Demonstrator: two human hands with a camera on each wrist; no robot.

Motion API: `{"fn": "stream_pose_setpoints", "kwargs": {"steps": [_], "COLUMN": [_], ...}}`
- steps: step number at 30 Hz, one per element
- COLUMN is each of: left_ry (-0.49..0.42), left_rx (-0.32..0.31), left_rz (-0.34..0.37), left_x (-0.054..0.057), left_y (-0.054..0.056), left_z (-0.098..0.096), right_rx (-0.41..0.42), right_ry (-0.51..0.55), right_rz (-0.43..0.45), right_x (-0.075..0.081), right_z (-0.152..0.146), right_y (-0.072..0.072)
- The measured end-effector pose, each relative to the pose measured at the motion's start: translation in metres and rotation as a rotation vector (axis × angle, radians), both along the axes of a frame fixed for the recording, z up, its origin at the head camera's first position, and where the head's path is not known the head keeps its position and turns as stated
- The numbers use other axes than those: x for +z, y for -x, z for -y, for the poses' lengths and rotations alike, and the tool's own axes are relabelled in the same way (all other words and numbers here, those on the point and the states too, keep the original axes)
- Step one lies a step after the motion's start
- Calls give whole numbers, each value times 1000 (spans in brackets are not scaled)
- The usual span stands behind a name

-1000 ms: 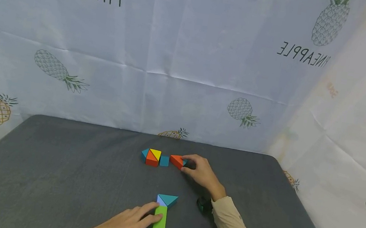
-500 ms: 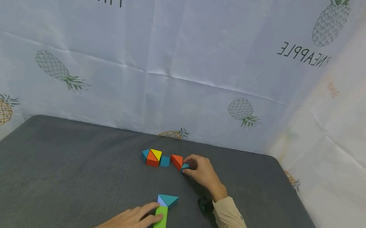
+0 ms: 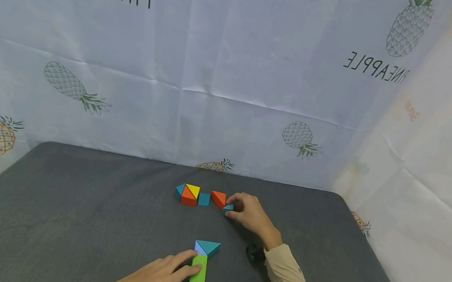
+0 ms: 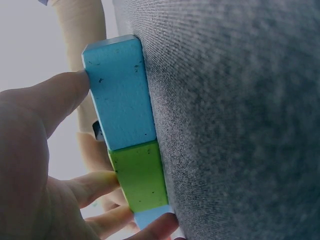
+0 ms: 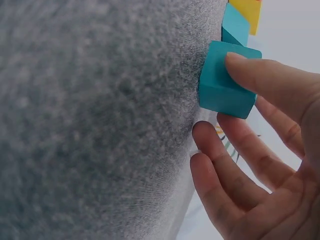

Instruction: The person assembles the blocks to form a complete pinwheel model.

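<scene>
In the head view my left hand (image 3: 159, 275) rests its fingers on the edge of a row of toy blocks. They touch a green block (image 3: 198, 272), and in the left wrist view the thumb touches the light blue block (image 4: 121, 95) behind it. A lavender block (image 3: 199, 249) and a teal triangular block (image 3: 208, 246) sit at the row's far end. Farther off, my right hand (image 3: 252, 213) pinches a small blue block (image 5: 227, 80) between thumb and index finger. That block stands on the table beside a red triangular block (image 3: 218, 199).
Left of the red triangular block stand a blue square-faced block (image 3: 203, 199) and a cluster of red (image 3: 188, 199), yellow (image 3: 193, 190) and blue (image 3: 179, 191) blocks. A dark device (image 3: 254, 253) is at the right wrist. A pineapple-print cloth (image 3: 237, 64) hangs behind the grey table (image 3: 66, 214).
My right fingers have come off the red triangular block's end, and the small blue block has shifted slightly nearer to me. My left hand and its row have stayed in place.
</scene>
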State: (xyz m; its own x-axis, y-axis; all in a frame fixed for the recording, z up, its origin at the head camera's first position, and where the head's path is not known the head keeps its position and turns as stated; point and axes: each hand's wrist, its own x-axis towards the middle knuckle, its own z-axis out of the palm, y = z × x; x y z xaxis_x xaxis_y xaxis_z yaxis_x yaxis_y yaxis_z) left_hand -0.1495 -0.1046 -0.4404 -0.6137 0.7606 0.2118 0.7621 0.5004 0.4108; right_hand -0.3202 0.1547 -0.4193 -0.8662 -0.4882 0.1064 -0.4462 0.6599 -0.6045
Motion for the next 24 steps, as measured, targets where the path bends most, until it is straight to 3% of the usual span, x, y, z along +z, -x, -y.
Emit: {"fn": "stream_pose_setpoints", "kwargs": {"steps": [24], "left_ry": [11], "left_rx": [7], "left_rz": [10], "left_x": [1], "left_y": [-1], "left_z": [0], "right_rx": [73], "right_ry": [14], "right_rz": [-31], "right_x": [2], "right_z": [1], "right_y": [-25]}}
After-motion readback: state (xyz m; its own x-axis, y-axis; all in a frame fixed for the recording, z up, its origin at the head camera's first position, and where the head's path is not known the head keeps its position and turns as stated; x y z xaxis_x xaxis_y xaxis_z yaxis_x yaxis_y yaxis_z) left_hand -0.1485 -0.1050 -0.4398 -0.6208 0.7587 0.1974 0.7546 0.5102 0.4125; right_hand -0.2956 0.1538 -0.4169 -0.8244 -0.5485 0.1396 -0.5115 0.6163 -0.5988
